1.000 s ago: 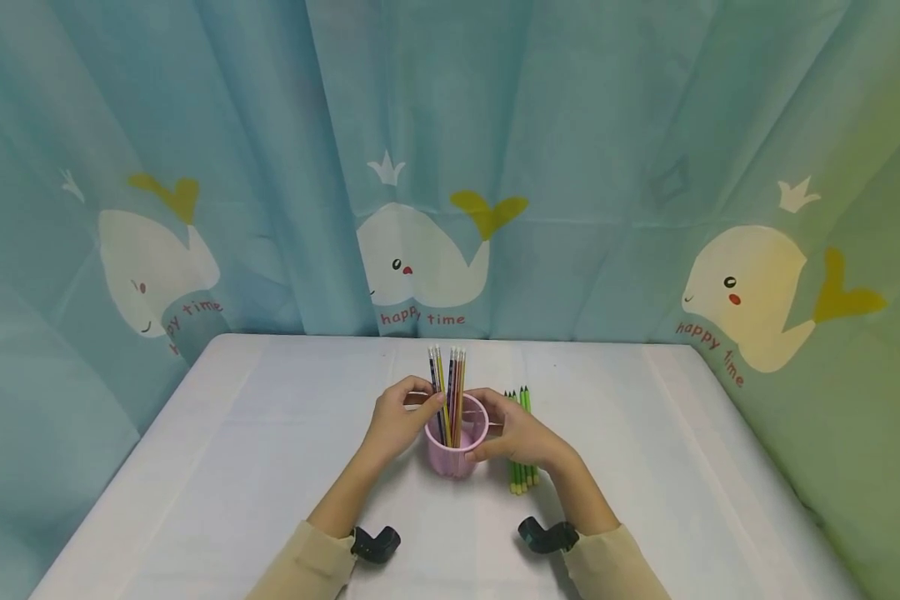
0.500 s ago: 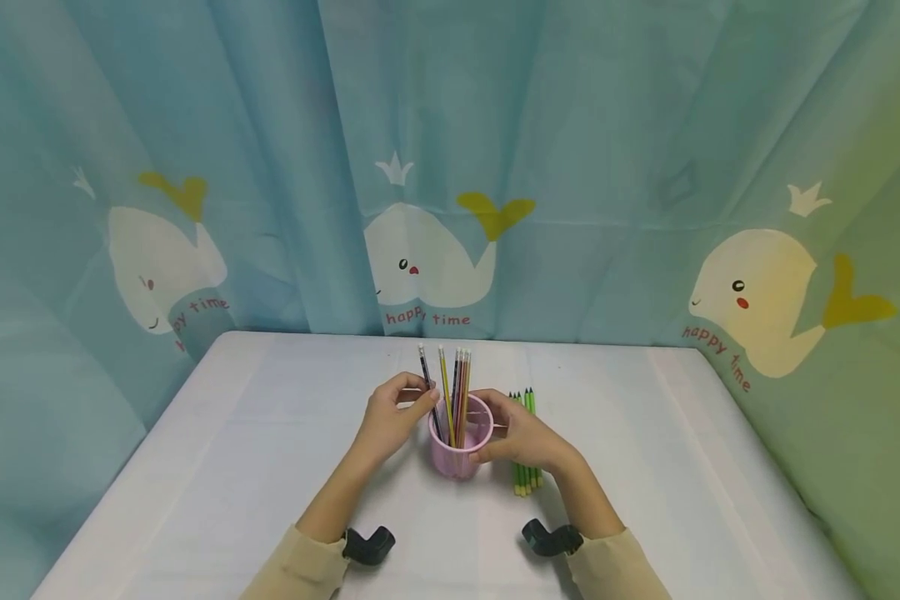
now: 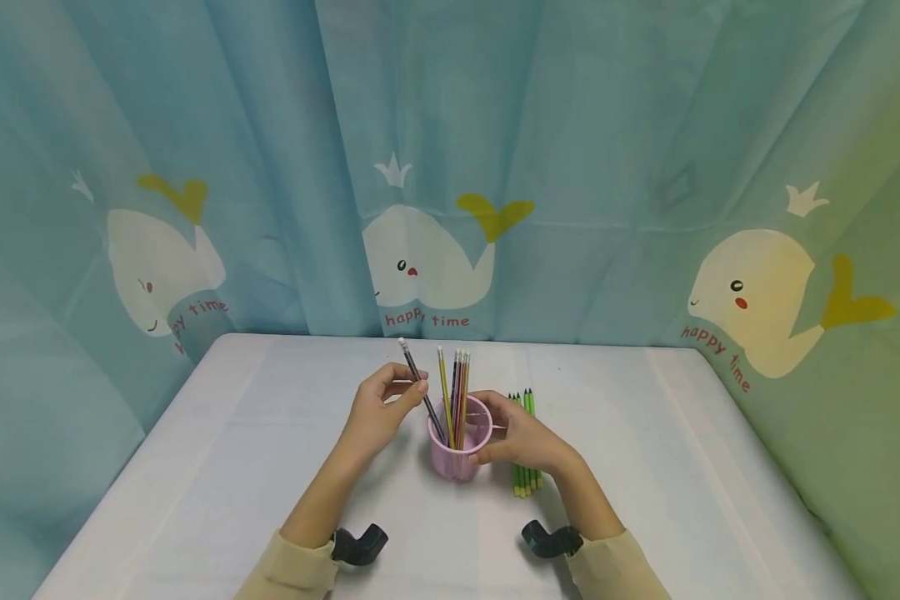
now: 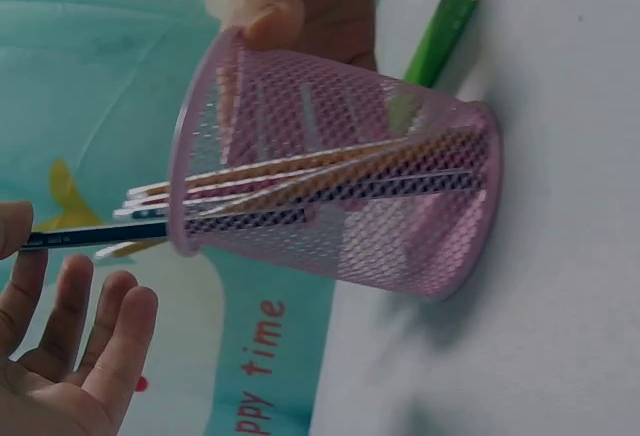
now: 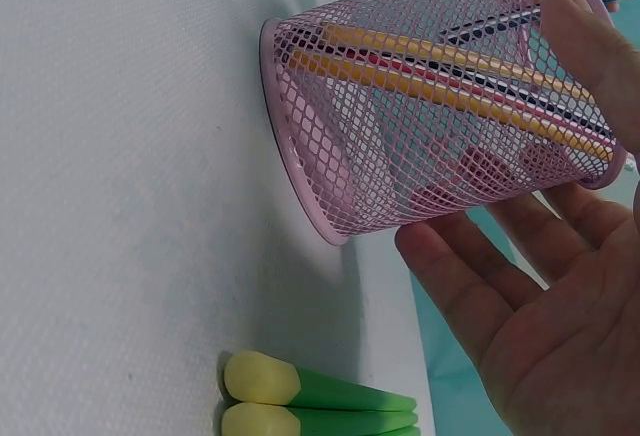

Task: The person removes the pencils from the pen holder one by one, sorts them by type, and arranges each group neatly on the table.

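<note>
Head view, lower centre, left to right: left hand [image 3: 375, 412], fingers pinching one dark pencil [image 3: 412, 364], tilted, lower end inside cup; pink mesh cup [image 3: 450, 464], upright on white tabletop [image 3: 255, 442], holding further pencils [image 3: 462, 400]; right hand [image 3: 521, 435], fingers curled round cup; green pencils [image 3: 525, 482], lying flat.

Left sleeve [image 3: 288, 570], right sleeve [image 3: 618, 568]: plain beige cloth. Black wrist units [image 3: 362, 546], elbow-shaped, smooth, one each side.

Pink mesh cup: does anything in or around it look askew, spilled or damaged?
Nothing looks spilled or damaged. One dark pencil leans askew out of the cup, its top away from the other pencils, in the grip of the left hand.
</note>
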Demonstrator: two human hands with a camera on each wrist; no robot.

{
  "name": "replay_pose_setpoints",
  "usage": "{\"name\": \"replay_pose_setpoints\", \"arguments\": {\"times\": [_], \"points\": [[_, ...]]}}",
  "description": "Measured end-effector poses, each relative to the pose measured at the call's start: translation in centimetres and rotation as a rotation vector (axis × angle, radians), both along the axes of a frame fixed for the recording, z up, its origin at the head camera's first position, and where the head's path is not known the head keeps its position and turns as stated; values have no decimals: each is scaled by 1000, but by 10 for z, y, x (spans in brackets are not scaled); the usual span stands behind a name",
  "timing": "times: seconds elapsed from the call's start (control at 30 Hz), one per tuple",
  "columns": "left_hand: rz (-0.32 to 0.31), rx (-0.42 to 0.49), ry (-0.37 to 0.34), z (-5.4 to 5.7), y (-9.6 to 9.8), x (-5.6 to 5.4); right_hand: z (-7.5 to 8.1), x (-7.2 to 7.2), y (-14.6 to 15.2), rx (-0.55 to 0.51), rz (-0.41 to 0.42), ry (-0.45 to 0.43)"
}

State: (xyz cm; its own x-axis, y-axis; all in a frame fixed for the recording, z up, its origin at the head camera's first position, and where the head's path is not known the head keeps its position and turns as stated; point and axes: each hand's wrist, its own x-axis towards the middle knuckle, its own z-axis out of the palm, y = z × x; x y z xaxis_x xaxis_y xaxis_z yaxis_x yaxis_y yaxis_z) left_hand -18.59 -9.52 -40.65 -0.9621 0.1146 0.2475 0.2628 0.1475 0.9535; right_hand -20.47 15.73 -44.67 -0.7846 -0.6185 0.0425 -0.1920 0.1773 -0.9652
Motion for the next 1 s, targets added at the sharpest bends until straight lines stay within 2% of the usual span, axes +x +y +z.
{"name": "replay_pose_setpoints", "arguments": {"times": [0.2, 0.47, 0.67, 0.9, 1.0], "points": [[-20, 58, 43, 10, -6, 3, 0, 0, -1, 7, -4, -3], [12, 29, 52, 23, -16, 9, -2, 0, -1, -1, 1, -4], [8, 57, 82, 32, -24, 11, -1, 0, -1, 7, -7, -7], [33, 77, 108, 35, -34, 8, 1, 1, -1, 16, -7, -10], [43, 74, 91, 33, -39, 5, 1, 0, -2, 20, -9, -13]]}}
